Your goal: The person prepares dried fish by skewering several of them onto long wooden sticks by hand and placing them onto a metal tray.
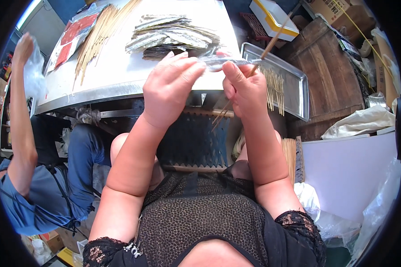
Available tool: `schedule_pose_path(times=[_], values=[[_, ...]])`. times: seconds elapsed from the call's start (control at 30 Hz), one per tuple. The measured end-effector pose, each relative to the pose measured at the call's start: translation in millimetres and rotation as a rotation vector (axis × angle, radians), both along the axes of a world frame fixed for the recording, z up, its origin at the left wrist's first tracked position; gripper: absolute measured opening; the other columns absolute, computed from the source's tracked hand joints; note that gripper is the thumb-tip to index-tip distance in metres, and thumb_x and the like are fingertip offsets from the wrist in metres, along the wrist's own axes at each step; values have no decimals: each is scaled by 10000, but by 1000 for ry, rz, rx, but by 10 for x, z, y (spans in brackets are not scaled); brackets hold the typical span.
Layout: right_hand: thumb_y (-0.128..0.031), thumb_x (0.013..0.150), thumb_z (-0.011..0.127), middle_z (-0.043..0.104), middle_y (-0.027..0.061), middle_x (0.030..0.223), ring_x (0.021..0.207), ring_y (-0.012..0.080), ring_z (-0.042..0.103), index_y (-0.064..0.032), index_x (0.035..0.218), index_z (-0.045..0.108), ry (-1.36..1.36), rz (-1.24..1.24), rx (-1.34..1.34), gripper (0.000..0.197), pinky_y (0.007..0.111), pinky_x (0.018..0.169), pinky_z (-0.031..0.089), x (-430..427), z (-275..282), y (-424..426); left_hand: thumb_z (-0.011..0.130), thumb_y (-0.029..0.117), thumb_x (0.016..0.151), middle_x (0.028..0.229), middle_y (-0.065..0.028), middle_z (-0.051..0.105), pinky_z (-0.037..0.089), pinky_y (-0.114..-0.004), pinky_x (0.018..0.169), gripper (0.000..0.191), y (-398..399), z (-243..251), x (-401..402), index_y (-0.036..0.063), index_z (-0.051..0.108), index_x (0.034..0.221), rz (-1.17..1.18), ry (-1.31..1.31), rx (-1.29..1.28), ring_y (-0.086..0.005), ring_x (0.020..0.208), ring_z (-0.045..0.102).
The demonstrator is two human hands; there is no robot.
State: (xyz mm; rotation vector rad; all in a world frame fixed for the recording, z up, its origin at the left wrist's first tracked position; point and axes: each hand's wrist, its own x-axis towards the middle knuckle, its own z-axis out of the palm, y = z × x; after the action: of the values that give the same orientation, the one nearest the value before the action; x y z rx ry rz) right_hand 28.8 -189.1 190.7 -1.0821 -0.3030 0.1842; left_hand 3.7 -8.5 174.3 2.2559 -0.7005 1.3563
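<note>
My left hand (168,88) pinches one end of a thin silvery strip (245,62), which looks like fish. The strip stretches across to my right hand (249,90), whose thumb presses on it. Gripped in that same hand are several wooden skewers (276,35); one long tip points up to the right, and others stick out below the palm. Whether a skewer pierces the strip cannot be told. Just beyond my hands, a pile of silvery and dark flat strips (177,35) lies on the white table (117,71).
Loose bamboo skewers (95,41) and a red-printed plastic package (75,35) lie on the table's left. A metal tray (305,100) holding filled skewers (274,88) is at right, by a wooden board (324,70). At left, another person's arm (23,110) is raised beside clear plastic (35,73).
</note>
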Motion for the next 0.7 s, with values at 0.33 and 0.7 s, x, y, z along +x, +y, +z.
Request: schedule_pose_path(times=[0.33, 0.7], values=[[-80, 761, 635, 669, 55, 1027, 793, 207, 667, -104, 977, 706, -1415, -363, -885, 228, 288, 650, 549, -185, -101, -29, 490, 188, 978, 1110, -213, 625, 517, -334, 864, 382, -148, -35, -101, -110, 488, 1217, -932, 1099, -1311, -235, 994, 634], [-52, 840, 653, 660, 60, 795, 703, 161, 615, -49, 940, 671, -518, -6, -686, 101, 243, 695, 486, -150, -147, -273, 592, 112, 920, 1156, -100, 614, 482, -297, 906, 376, -280, -71, -151, -17, 514, 1264, -941, 1270, -1329, -157, 1042, 597]])
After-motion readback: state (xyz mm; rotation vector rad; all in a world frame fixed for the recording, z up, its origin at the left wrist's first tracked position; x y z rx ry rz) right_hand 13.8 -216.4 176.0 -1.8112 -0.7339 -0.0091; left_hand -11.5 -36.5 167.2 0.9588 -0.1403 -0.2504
